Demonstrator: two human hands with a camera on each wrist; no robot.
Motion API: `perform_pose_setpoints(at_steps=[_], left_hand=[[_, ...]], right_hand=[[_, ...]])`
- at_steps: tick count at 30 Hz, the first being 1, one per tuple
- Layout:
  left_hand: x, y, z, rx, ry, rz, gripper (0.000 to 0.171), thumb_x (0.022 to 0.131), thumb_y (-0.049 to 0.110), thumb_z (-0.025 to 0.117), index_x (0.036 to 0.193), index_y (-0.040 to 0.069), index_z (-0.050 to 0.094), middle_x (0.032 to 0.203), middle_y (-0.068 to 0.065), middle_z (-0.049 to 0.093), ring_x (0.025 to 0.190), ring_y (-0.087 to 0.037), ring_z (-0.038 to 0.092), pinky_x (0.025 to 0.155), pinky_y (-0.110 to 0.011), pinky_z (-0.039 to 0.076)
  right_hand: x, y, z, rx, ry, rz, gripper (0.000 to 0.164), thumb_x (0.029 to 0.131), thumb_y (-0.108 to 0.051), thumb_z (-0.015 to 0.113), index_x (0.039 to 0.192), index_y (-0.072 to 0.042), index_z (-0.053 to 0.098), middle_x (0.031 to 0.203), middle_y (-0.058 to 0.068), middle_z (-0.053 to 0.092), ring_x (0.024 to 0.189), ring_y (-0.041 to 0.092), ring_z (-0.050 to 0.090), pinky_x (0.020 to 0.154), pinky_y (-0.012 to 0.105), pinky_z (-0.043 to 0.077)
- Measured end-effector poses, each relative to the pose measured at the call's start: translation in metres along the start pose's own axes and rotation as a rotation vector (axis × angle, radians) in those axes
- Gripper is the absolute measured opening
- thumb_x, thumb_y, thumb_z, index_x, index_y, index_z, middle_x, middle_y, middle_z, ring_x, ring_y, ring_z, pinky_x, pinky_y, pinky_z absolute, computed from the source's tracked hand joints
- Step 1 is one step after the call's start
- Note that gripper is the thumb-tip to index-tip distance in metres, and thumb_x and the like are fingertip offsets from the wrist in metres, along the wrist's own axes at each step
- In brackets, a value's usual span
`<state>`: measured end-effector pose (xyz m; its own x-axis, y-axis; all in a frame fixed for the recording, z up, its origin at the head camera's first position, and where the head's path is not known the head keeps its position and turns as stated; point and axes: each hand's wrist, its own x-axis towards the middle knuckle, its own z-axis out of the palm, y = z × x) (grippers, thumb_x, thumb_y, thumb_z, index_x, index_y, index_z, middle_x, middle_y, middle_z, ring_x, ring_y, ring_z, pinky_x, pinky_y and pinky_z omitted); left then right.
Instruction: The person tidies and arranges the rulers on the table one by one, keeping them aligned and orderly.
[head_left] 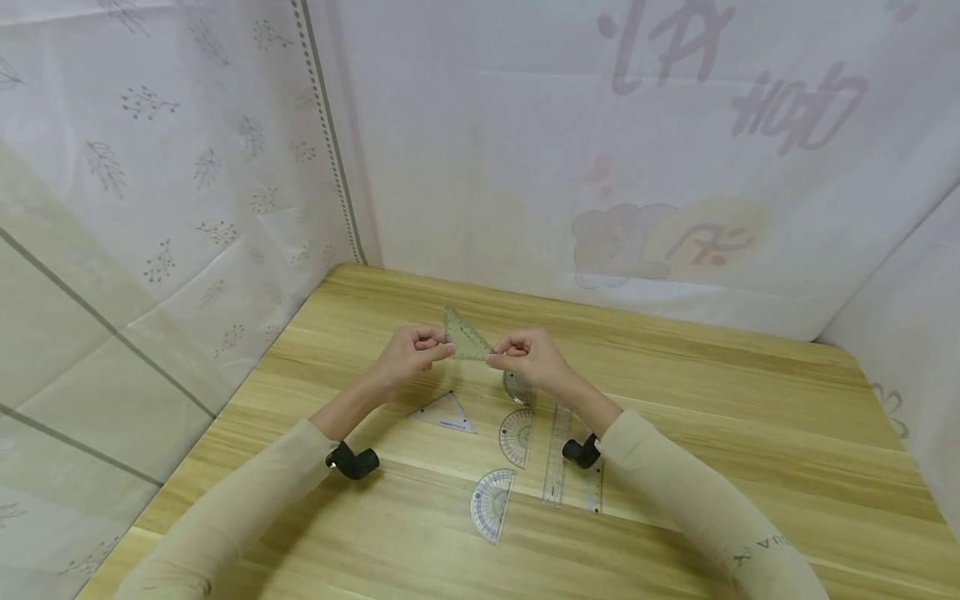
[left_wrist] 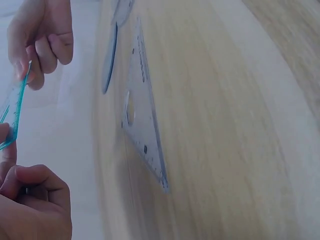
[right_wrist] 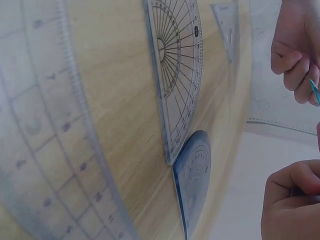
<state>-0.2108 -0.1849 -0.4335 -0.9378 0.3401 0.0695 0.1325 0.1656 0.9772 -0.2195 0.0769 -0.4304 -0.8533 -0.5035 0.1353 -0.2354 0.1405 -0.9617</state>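
Both hands hold a green transparent set square [head_left: 467, 339] above the far part of the table. My left hand [head_left: 408, 354] pinches its left edge between thumb and fingers. At its right corner, the right hand [head_left: 534, 360] grips it the same way. In the left wrist view the set square [left_wrist: 14, 110] appears as a teal-edged plate between the two hands. Below the left hand, a clear set square [head_left: 447, 414] lies on the wood. A protractor [head_left: 517, 390] rests under the right hand, partly covered by it.
Two more protractors [head_left: 516, 437] [head_left: 492, 506] lie in a column toward the near side. Right of them lies a clear straight ruler [head_left: 554, 467], and beside it a narrow clear piece [head_left: 596, 493], partly hidden by the wrist camera. Patterned cloth [head_left: 525, 167] hangs behind the wooden table [head_left: 712, 417].
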Motion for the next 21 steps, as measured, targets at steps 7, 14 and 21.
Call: perform_pose_setpoints(at_steps=[7, 14, 21], left_hand=[[0.002, 0.003, -0.006, 0.006, 0.003, -0.022, 0.02, 0.1, 0.014, 0.066, 0.093, -0.005, 0.063, 0.066, 0.001, 0.032, 0.074, -0.017, 0.041, 0.065, -0.029, 0.037], [0.004, 0.006, -0.01, 0.055, -0.001, 0.024, 0.024, 0.098, 0.009, 0.068, 0.109, -0.012, 0.068, 0.068, 0.002, 0.038, 0.082, -0.016, 0.045, 0.085, -0.034, 0.044], [0.007, 0.015, -0.013, 0.22, -0.061, 0.114, 0.009, 0.094, 0.006, 0.072, 0.097, -0.003, 0.073, 0.06, 0.004, 0.026, 0.051, -0.011, 0.022, 0.067, -0.032, 0.036]], right_hand=[[0.005, -0.003, 0.008, -0.043, -0.038, 0.078, 0.012, 0.093, -0.015, 0.077, 0.088, -0.004, 0.074, 0.061, -0.001, 0.035, 0.056, 0.015, 0.03, 0.061, 0.03, 0.033], [0.01, -0.005, 0.008, -0.172, -0.162, 0.092, 0.011, 0.093, -0.021, 0.076, 0.089, -0.011, 0.074, 0.078, -0.001, 0.055, 0.071, 0.016, 0.044, 0.072, 0.035, 0.039], [0.014, -0.013, -0.002, -0.133, -0.16, 0.071, 0.023, 0.096, -0.027, 0.074, 0.112, -0.011, 0.071, 0.078, 0.002, 0.047, 0.072, 0.017, 0.044, 0.074, 0.04, 0.043]])
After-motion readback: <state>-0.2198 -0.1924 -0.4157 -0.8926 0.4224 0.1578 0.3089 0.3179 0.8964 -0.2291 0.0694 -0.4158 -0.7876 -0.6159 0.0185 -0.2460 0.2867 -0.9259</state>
